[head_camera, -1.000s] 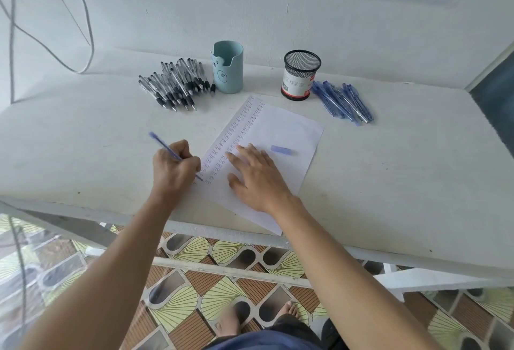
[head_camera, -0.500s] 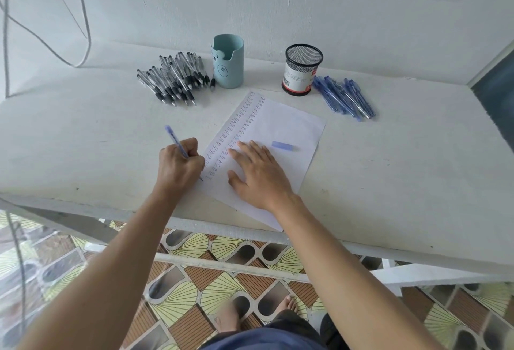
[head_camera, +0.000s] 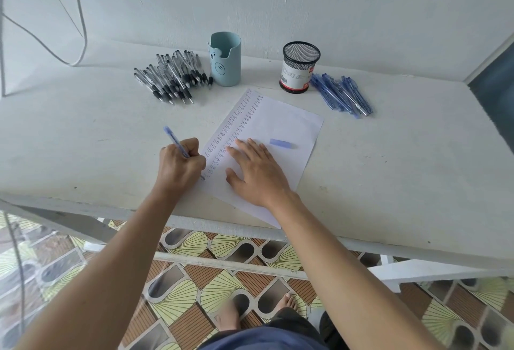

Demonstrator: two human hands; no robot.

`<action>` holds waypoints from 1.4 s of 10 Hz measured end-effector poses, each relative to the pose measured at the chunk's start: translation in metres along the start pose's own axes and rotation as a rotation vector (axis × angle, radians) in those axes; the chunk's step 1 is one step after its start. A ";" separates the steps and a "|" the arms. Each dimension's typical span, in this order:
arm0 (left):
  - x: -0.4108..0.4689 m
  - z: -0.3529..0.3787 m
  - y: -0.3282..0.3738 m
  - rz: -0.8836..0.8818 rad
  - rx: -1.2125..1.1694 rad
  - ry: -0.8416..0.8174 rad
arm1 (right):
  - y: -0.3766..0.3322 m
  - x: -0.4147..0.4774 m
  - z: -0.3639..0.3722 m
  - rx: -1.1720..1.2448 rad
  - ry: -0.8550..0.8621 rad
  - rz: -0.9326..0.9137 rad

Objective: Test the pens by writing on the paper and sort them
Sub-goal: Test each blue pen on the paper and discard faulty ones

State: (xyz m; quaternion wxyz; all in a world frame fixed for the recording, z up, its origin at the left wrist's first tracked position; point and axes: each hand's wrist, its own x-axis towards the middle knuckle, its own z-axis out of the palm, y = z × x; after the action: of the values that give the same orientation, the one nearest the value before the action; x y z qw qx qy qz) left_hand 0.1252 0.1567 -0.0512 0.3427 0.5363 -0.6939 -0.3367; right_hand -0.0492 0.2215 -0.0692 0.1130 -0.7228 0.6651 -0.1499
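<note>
Two bare hands are busy over a white desk (head_camera: 83, 141). The left grip (head_camera: 179, 166) is clenched round a blue pen (head_camera: 173, 139) with the fingers curled tight. The pen's back end sticks out toward the far left past the knuckles, and its tip is down on the near left edge of the paper (head_camera: 286, 118). The right grip (head_camera: 257, 174) is released and holds nothing. It lies palm-down on the near half of the sheet, fingers spread and pointing at the writing.

The sheet sits skewed on the desk, its near corner reaching the desk's near edge. A couple of columns of the word "test" run down its left side, some lines too small to read properly. A light blue pen cap (head_camera: 281, 143) lies on the sheet just right of the flat hand, not touching it.

Along the far side by the wall, left to right:
- a pile of black pens (head_camera: 169, 77), just beside the next item
- a pale blue pen holder (head_camera: 225, 59) with a bear face on it
- a black mesh pen cup (head_camera: 299, 67) with a label round its lower half
- a pile of blue pens (head_camera: 342, 93), just right of the mesh cup

A grey cable (head_camera: 78, 15) loops down the wall at far left. Under the desk there's a patterned tile floor (head_camera: 194, 288) and a pair of bare feet (head_camera: 228, 316), kinda blurry.
</note>
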 end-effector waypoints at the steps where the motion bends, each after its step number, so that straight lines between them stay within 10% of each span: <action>1: 0.000 0.000 0.001 0.014 0.005 0.000 | 0.000 0.000 0.000 -0.004 0.000 -0.002; 6: 0.007 -0.004 -0.007 -0.115 -0.195 0.063 | 0.002 0.004 -0.003 0.129 -0.034 0.026; 7: 0.010 -0.005 -0.006 -0.171 -0.437 0.092 | 0.009 0.004 -0.008 0.406 0.082 0.057; 9: 0.013 -0.012 -0.006 -0.152 -0.552 -0.050 | 0.036 -0.008 -0.020 0.227 0.533 0.245; 11: 0.013 -0.003 0.013 0.008 -0.520 -0.116 | 0.065 -0.010 -0.036 0.084 0.268 0.428; 14: 0.018 0.033 0.049 -0.029 -0.605 -0.132 | 0.068 -0.003 -0.036 0.218 0.370 0.379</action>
State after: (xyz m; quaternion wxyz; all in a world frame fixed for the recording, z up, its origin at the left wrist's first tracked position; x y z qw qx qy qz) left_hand 0.0686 0.1522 -0.0259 0.4358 0.3968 -0.5754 -0.5670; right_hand -0.1257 0.2194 -0.0606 0.0928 -0.5295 0.7777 -0.3259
